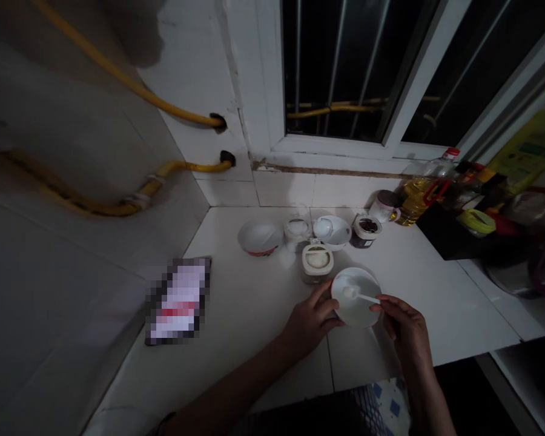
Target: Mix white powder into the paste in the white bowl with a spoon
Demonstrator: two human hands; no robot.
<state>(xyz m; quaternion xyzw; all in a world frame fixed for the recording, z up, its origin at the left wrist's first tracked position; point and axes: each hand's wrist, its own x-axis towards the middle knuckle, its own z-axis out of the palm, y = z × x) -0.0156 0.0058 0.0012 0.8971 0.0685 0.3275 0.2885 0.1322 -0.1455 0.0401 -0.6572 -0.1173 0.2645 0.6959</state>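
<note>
My left hand (311, 318) grips the rim of a white bowl (355, 297), tilting it towards me. My right hand (404, 330) pinches the handle of a small white spoon (361, 297), whose scoop rests inside the bowl. Just beyond the bowl stands an open square jar (317, 263) holding something white. It is close to the bowl but does not appear to touch it. The bowl's contents are hard to make out, as they look white like the bowl.
On the white counter (258, 321) are another white bowl (260, 236), a small lidded tub (297, 232), a white dish (332, 232), a dark jar (366, 230), a mug (384, 206) and a cooking-oil bottle (420, 194). A blurred phone (178, 301) lies left. Yellow hoses (136, 91) run along the wall.
</note>
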